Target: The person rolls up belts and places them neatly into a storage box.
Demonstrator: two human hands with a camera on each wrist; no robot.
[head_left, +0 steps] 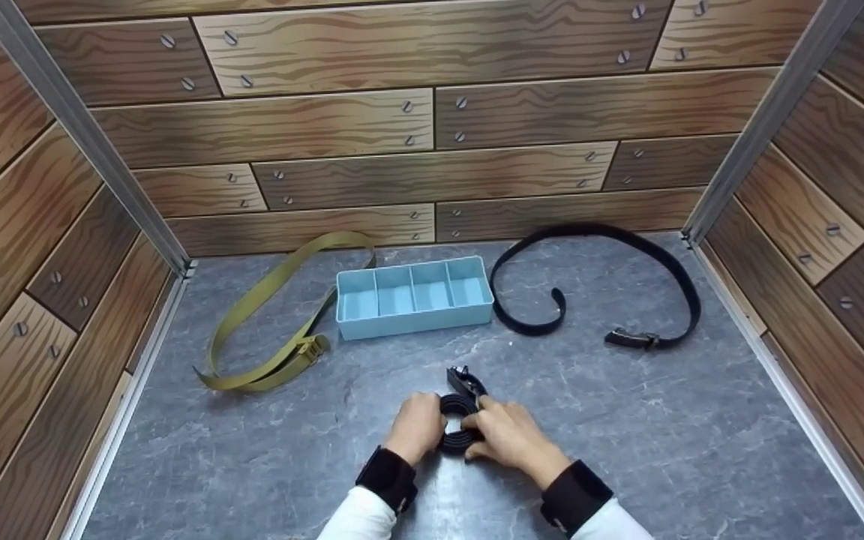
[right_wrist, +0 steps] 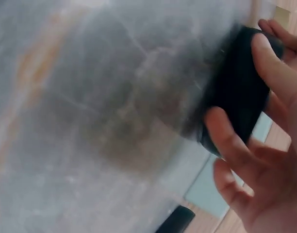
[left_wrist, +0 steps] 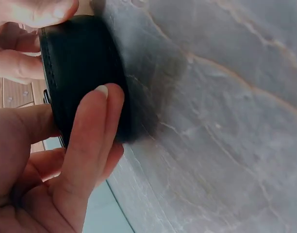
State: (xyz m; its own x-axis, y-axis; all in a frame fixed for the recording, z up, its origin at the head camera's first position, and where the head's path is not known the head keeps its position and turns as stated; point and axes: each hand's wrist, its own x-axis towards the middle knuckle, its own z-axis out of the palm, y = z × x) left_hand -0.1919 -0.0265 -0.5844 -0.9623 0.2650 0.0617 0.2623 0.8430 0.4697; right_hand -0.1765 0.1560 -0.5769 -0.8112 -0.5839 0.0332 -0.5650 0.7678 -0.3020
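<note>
- Walls (head_left: 342,120): wood-look planks w/ pics of screws, at 12, abt. 10 & abt. 2 o'clock from the rolled belt.
- Gray tabletop (head_left: 252,465): stone look, thin pale lines, under all the stuff.
- Loose black belt (head_left: 693,296): big curl, betw. 1 & 2 o'clock from the roll; one end bends in, other end has a metal clasp.
- Green belt (head_left: 256,290): long loop at 10 o'clock, part of it goes behind the box; its buckle sits at the near end.
- Blue box (head_left: 417,322): 4 slots in a row, abt. 11 o'clock, betw. the two loose belts.
- R hand (head_left: 511,435): at 3 o'clock, thumb & fingers grip the roll's side.
- L hand (head_left: 415,426): at 9 o'clock, fingers hold the other side.
- Black wrist bands (head_left: 387,480): one per arm, nr. white sleeves.
- Rolled belt (head_left: 454,445): black, round, hole in mid, betw. both hands; can't tell if it touches the top.
- Its buckle (head_left: 459,373): shiny, sticks out at 12 o'clock.
</note>
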